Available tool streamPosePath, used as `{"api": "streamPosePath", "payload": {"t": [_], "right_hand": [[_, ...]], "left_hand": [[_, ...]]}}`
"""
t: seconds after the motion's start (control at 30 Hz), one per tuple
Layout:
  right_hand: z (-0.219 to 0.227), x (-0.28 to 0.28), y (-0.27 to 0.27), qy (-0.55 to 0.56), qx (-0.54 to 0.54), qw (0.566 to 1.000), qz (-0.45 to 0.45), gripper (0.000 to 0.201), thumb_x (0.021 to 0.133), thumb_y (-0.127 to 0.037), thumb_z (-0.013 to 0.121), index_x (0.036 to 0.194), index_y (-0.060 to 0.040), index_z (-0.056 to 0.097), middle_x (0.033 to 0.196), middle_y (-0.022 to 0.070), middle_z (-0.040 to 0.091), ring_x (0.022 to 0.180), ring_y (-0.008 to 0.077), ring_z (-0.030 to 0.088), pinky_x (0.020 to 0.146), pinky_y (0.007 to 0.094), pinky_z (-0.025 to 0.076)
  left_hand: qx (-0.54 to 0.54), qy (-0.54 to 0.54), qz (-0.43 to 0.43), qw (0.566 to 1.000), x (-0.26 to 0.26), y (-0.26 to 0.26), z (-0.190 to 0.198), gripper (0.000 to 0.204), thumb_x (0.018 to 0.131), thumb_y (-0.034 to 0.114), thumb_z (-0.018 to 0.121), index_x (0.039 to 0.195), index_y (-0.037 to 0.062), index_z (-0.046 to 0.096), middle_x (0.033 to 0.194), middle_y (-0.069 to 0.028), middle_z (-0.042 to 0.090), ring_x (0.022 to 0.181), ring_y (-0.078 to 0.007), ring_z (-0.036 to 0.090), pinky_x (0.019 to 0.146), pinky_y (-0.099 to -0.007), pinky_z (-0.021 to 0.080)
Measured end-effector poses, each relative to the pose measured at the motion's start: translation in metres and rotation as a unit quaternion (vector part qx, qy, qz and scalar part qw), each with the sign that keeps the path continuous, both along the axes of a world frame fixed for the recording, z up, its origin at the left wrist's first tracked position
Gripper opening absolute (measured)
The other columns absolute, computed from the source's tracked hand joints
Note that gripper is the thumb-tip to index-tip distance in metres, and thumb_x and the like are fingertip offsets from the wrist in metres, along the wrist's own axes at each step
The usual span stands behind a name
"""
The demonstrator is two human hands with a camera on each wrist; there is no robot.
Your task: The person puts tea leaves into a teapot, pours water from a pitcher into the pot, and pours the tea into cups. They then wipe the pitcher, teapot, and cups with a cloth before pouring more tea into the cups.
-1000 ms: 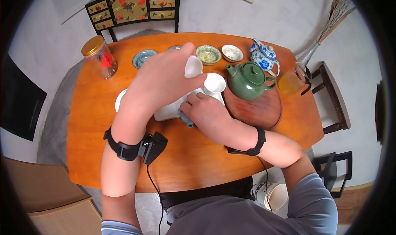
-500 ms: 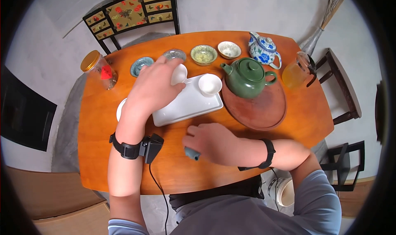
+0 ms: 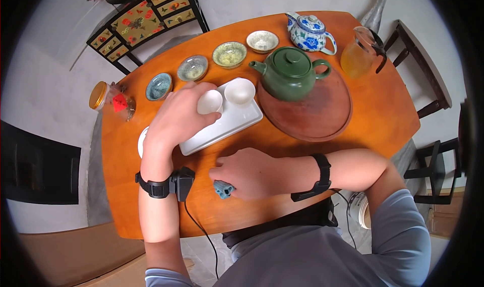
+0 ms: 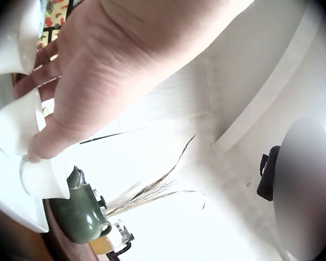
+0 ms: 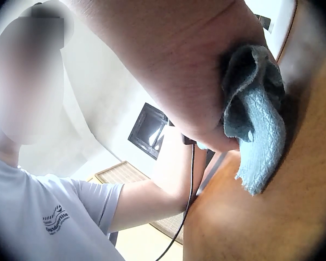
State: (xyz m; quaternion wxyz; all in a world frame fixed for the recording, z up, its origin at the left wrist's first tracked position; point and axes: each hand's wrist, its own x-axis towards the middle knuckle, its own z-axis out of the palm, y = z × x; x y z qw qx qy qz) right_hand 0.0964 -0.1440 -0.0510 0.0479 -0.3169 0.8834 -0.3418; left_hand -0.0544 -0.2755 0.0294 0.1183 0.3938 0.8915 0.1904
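My left hand (image 3: 184, 116) grips a small white cup (image 3: 209, 103) (image 4: 16, 122) standing on the white rectangular tray (image 3: 222, 128). A second white cup (image 3: 239, 91) (image 4: 43, 176) stands beside it on the tray. My right hand (image 3: 242, 173) rests on the orange table (image 3: 383, 110) near its front edge and holds a crumpled blue-grey cloth (image 3: 223, 189) (image 5: 255, 117) under the palm. A green teapot (image 3: 290, 77) (image 4: 81, 217) stands on a round wooden board (image 3: 312, 113) to the right of the tray.
Several small glazed bowls (image 3: 229, 54) line the far side. A blue-and-white teapot (image 3: 308, 32) and a glass pitcher of amber liquid (image 3: 359, 57) stand far right. A gold-lidded glass jar (image 3: 111, 103) is at the left. A white saucer (image 3: 141, 140) peeks out beside my left wrist.
My left hand lowered the white cup onto the tray beside the other cup. My right hand drew back from the tray with the cloth to the table's near edge.
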Motion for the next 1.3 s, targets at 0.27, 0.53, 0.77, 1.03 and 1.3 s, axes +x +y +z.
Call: {"api": "streamPosePath", "payload": {"t": [0.27, 0.53, 0.77, 1.03, 1.3], "right_hand": [[0.001, 0.0, -0.001, -0.001, -0.005, 1.0, -0.003, 0.026, 0.079, -0.012, 0.073, 0.102, -0.0077, 0.06, 0.092, 0.0144, 0.064, 0.082, 0.0394, 0.068, 0.069, 0.0502, 0.053], [0.009, -0.001, -0.001, -0.039, 0.028, 0.999, 0.004, 0.03, 0.079, -0.012, 0.074, 0.106, -0.0075, 0.061, 0.093, 0.0145, 0.065, 0.086, 0.0391, 0.069, 0.071, 0.0497, 0.053], [0.016, -0.006, 0.001, -0.118, -0.061, 0.991, -0.03, 0.028, 0.08, -0.012, 0.076, 0.104, -0.0054, 0.062, 0.097, 0.0169, 0.071, 0.093, 0.0377, 0.071, 0.079, 0.0465, 0.056], [0.061, -0.035, 0.024, -0.072, -0.53, 0.799, -0.273, 0.036, 0.09, -0.013, 0.079, 0.12, -0.0075, 0.058, 0.098, 0.0005, 0.067, 0.093, 0.0099, 0.066, 0.081, 0.0307, 0.056], [0.063, -0.03, 0.016, -0.02, -0.687, 0.69, -0.226, 0.034, 0.111, -0.025, 0.053, 0.137, -0.0032, 0.05, 0.124, 0.0064, 0.062, 0.111, 0.0113, 0.061, 0.096, 0.0304, 0.053]], "left_hand": [[-0.008, -0.012, -0.009, 1.0, -0.001, 0.001, 0.003, 0.064, 0.074, 0.012, 0.087, 0.135, 0.0084, 0.065, 0.119, -0.0151, 0.065, 0.114, -0.0338, 0.063, 0.099, -0.0413, 0.05], [-0.025, -0.003, 0.052, 0.998, 0.005, -0.03, 0.027, 0.082, 0.068, 0.014, 0.089, 0.144, 0.0113, 0.058, 0.127, -0.0158, 0.062, 0.123, -0.0316, 0.06, 0.106, -0.0408, 0.049], [-0.154, 0.001, 0.104, 0.983, 0.0, -0.034, 0.024, 0.068, 0.068, 0.016, 0.087, 0.131, 0.0108, 0.064, 0.121, -0.0164, 0.066, 0.114, -0.0363, 0.065, 0.098, -0.0421, 0.052], [-0.053, 0.053, 0.119, 0.99, 0.01, -0.049, 0.048, 0.044, 0.085, 0.022, 0.074, 0.12, -0.0021, 0.063, 0.107, -0.0269, 0.071, 0.103, -0.0421, 0.069, 0.089, -0.047, 0.054], [0.161, 0.1, 0.21, 0.959, 0.053, -0.019, 0.068, 0.043, 0.104, 0.04, 0.058, 0.101, -0.0029, 0.057, 0.084, -0.0251, 0.067, 0.083, -0.0423, 0.068, 0.076, -0.0477, 0.052]]}}
